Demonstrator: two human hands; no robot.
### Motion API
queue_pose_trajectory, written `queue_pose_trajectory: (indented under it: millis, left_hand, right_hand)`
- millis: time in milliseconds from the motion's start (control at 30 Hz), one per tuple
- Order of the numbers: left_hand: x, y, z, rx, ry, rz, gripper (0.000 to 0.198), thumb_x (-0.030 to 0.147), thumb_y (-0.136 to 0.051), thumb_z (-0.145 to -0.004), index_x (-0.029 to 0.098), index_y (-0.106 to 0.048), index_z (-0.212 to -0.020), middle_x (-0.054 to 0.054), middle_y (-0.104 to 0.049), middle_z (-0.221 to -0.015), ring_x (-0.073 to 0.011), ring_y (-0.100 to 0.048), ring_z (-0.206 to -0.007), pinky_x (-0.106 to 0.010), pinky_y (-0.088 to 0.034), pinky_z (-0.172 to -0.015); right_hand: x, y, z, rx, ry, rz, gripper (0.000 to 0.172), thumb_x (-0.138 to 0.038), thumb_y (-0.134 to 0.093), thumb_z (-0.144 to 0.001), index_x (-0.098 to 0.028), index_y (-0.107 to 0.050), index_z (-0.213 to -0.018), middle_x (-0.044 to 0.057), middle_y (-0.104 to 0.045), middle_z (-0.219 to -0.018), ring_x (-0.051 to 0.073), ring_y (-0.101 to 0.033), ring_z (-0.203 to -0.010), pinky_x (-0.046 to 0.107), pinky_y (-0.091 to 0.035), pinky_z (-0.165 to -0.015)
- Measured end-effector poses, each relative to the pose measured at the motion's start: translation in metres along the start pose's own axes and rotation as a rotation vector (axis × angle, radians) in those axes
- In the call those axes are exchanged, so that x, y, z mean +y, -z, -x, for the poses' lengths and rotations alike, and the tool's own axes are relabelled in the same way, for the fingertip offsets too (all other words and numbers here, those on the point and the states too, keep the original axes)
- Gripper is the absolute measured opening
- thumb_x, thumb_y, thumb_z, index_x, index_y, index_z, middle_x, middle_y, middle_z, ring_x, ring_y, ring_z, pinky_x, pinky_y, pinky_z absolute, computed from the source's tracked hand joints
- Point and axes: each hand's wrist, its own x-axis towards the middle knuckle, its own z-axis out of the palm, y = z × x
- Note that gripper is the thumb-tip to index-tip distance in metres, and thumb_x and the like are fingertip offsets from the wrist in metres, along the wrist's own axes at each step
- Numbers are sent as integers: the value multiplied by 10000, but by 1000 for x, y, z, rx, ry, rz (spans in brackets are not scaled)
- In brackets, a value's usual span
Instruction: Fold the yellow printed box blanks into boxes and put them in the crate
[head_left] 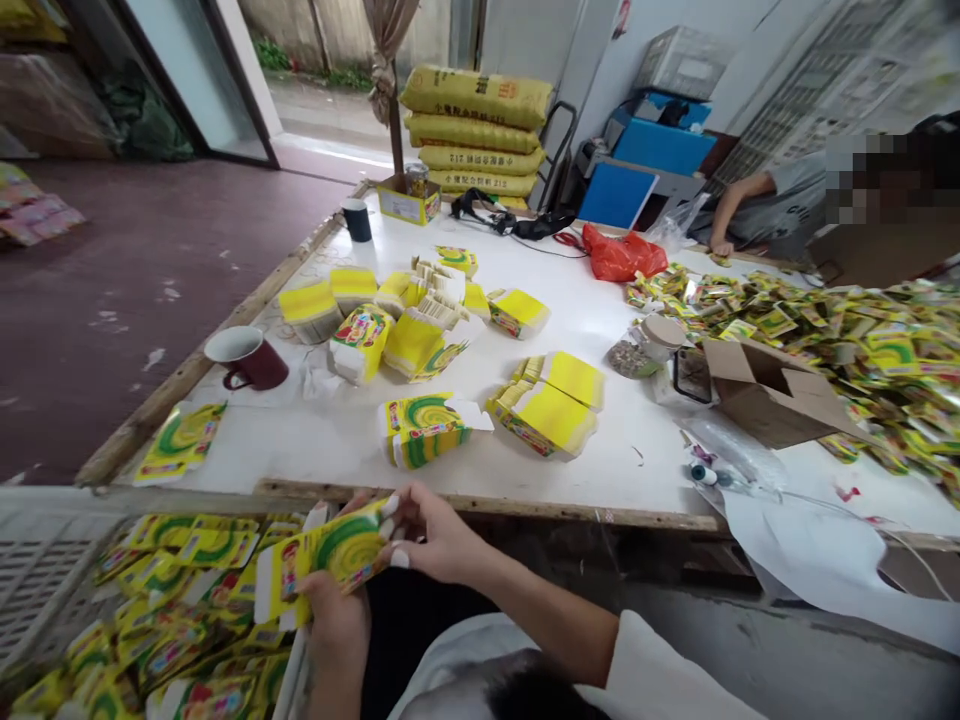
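Between my hands, above the crate's right edge, is a yellow and green carton (349, 548) with a white flap standing out at its left end. My left hand (334, 620) is closed on its lower left part, thumb on the printed face. The fingers of my right hand (427, 535) pinch its right end. Left of my hands, a white plastic crate (45, 600) holds many small yellow packets (180, 630). Beyond them on the white table (337, 450) lie a printed carton (427, 425), stacks of yellow flat pieces (551, 400) and a flattened carton (180, 440).
A maroon mug (259, 362) and a dark mug (357, 222) stand near the table's left edge. Right are jars (660, 340), an open cardboard box (772, 390) and a heap of packets (862, 330). A person's arm (731, 210) rests behind the heap, near a red bag (622, 255).
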Motion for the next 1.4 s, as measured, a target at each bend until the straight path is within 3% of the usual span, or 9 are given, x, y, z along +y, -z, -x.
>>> queue_pose_trajectory:
  millis: [133,367,500,733,867,1067,1167,1267,1400]
  left_hand:
    - [13,-16,13,83,-65,178,886,911,-608,-603,198,-692,-1122,-127,-753,-1000,-377,-686,-1017,-478,-593,-800]
    - [24,-15,20,-51,-68,321,639,819,-630,-682,196,-641,-826,-73,-616,-730,-262,-639,-750,-394,-541,-694]
    - [17,-17,12,140,-163,382,566,790,-540,-794,226,-512,-751,13,-440,-656,-138,-475,-574,-300,-475,-622]
    - [-2,-8,15,11,-214,212,685,758,-768,-630,220,-659,-1040,-49,-667,-891,-195,-618,-800,-303,-499,-746]
    - [-7,-10,12,94,-160,209,351,518,-827,-748,203,-713,-854,-9,-711,-801,-147,-638,-728,-261,-506,-738]
    - [28,13,4,12,-171,266,594,704,-703,-767,229,-696,-1123,-70,-756,-1088,-226,-702,-988,-354,-539,-900]
    - [57,35,7,-162,-237,14,847,811,-685,-673,230,-602,-1284,-124,-688,-1275,-296,-641,-1182,-437,-478,-1043]
    - [71,40,16,-458,-179,-484,1097,630,-917,-488,210,-487,-1406,-169,-560,-1446,-369,-556,-1300,-496,-424,-1113]
    - [59,22,29,-510,-123,-795,825,413,-856,-697,175,-456,-1378,-136,-642,-1308,-312,-635,-1184,-446,-502,-1023]
  right_hand:
    - [-3,0,10,-11,-6,-27,535,-439,-862,-691,-238,-485,-1014,-17,-613,-899,91,-517,-669,219,-399,-590]
    - [9,-3,29,-149,53,89,378,-391,-724,-844,-260,-449,-1067,-10,-602,-873,145,-587,-758,273,-482,-691]
    - [15,-13,32,-113,133,412,393,-266,-733,-800,-227,-529,-1134,19,-628,-913,164,-577,-776,298,-504,-725]
    - [20,11,14,46,180,309,219,-284,-702,-850,-216,-622,-1042,29,-675,-891,178,-629,-792,311,-530,-731]
    - [16,25,10,40,189,281,124,-331,-693,-879,-210,-669,-890,29,-677,-816,180,-635,-736,302,-533,-658]
    - [-7,44,9,80,471,571,188,-140,-587,-921,-259,-730,-946,22,-693,-876,177,-647,-790,296,-531,-700]
    - [-20,47,11,-36,676,848,275,-65,-578,-916,-282,-744,-938,26,-703,-877,192,-603,-835,336,-522,-789]
    - [-23,43,16,-165,781,1011,312,-36,-584,-914,-304,-734,-970,14,-715,-874,207,-569,-879,389,-497,-911]
    - [-11,37,23,10,788,930,348,-113,-676,-883,-335,-673,-1151,30,-680,-1085,246,-569,-1112,492,-398,-1118]
